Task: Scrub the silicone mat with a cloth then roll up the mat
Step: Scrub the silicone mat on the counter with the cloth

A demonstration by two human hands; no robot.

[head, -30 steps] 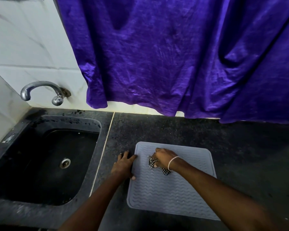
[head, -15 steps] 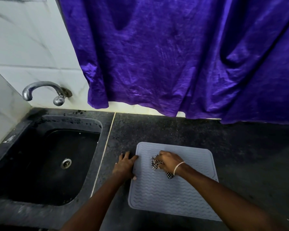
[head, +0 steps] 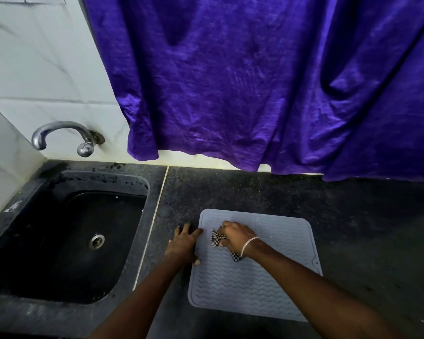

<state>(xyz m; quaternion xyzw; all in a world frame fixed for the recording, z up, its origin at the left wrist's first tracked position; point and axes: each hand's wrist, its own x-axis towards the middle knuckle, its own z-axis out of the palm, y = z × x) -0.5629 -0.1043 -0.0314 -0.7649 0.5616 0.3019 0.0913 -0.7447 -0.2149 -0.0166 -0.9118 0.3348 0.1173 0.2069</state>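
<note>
Dark counter w/ black sink set into it on the left; the grey silicone mat lies flat on the counter just right of the sink, directly in front of the person, ribbed side up & fully unrolled. Mat looks near-square; long axis prob runs near-to-far, away from the person, far edge skewed slightly down toward the right, w/ a small notch on its right edge. L hand sits at the mat's left edge, fingers spread & flat on the counter, thumb tip resting on the mat's rim, looks like it's pinning the mat. R hand is on the far-left part of the mat, fingers curled round a bunched checked cloth & pressing it down. Step: scrubbing, prob early-to-mid, as the rolling isn't begun. Next needs strokes over the near & right areas w/ the L hand bracing, then drop the cloth & roll from one short edge along the long axis.
</note>
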